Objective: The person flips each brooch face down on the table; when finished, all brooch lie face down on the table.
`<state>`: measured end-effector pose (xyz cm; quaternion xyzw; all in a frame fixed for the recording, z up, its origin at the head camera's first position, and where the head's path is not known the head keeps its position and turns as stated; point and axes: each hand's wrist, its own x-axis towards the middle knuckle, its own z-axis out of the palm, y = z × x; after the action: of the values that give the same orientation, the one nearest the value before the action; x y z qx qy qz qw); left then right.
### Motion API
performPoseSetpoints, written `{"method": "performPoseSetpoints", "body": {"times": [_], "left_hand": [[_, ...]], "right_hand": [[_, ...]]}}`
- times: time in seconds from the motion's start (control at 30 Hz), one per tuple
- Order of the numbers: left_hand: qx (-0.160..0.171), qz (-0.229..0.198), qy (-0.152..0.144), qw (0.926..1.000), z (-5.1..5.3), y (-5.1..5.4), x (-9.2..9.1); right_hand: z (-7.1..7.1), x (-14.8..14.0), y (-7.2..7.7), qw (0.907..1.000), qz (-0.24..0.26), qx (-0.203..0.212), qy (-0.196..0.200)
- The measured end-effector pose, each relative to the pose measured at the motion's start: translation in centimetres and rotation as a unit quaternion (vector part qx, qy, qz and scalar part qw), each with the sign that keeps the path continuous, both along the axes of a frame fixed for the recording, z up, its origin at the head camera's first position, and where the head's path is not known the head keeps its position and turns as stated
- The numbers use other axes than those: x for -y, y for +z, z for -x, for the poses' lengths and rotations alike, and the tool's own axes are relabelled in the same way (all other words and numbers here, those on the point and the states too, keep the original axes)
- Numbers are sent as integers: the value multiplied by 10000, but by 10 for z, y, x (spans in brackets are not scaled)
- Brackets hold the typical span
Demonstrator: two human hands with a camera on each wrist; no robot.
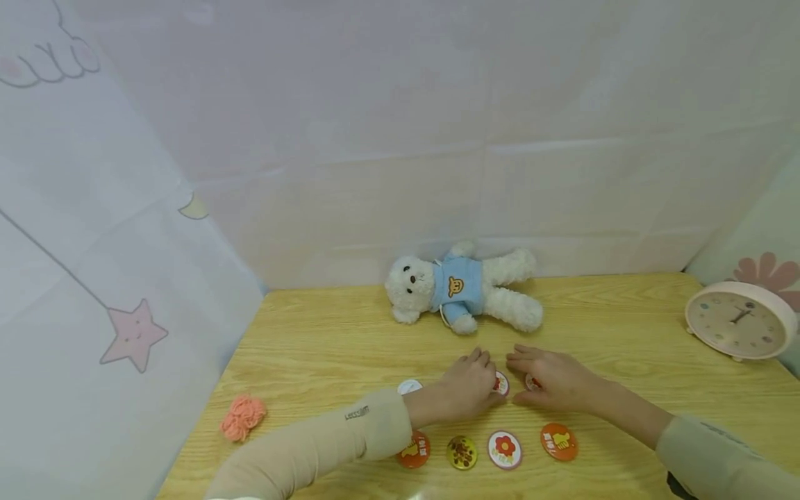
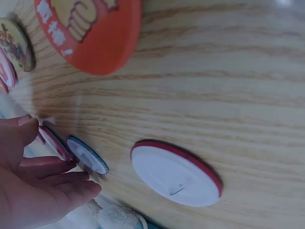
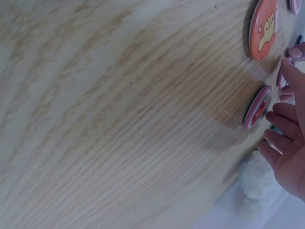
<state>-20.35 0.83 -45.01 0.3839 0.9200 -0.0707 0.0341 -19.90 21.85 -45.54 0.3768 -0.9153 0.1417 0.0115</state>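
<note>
My left hand [image 1: 471,382] pinches the edges of a round badge with a red flower [image 1: 501,384] between thumb and fingers. Just right of it my right hand [image 1: 555,378] hovers low with loosely extended fingers, beside another pink-rimmed flower badge [image 3: 258,108]. A white badge back with a pin [image 2: 176,174] lies under the left wrist, and a blue-rimmed badge [image 2: 88,155] sits by the left fingertips. Closer to me are an orange thumbs-up badge [image 1: 414,451], a yellow patterned badge [image 1: 462,453], a red-flower badge [image 1: 504,450] and another orange thumbs-up badge [image 1: 559,442].
A white teddy bear in a blue top [image 1: 459,286] lies at the back of the wooden table [image 1: 325,326]. An oval-looking clock [image 1: 740,321] stands at the right, and a coral fluffy flower [image 1: 242,418] lies at the left. Printed cloth [image 1: 375,173] hangs behind.
</note>
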Motion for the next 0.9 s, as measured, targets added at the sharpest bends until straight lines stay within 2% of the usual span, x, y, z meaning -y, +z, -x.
{"method": "performPoseSetpoints", "body": {"times": [0.2,0.37,0.6,0.9], "left_hand": [[113,8,9,9999,-1,-4,1],[68,44,193,9998,0,-3,7],[-50,-463,-105,9989,3,-5,19],[-143,-549,-170,9982,4,-6,21]], "right_hand": [[0,4,-3,9999,-88,67,-26],[2,7,-4,9997,-152,-157,61],[2,14,-5,9989,-4,-427,174],[2,23,-7,9991,173,-360,107]]}}
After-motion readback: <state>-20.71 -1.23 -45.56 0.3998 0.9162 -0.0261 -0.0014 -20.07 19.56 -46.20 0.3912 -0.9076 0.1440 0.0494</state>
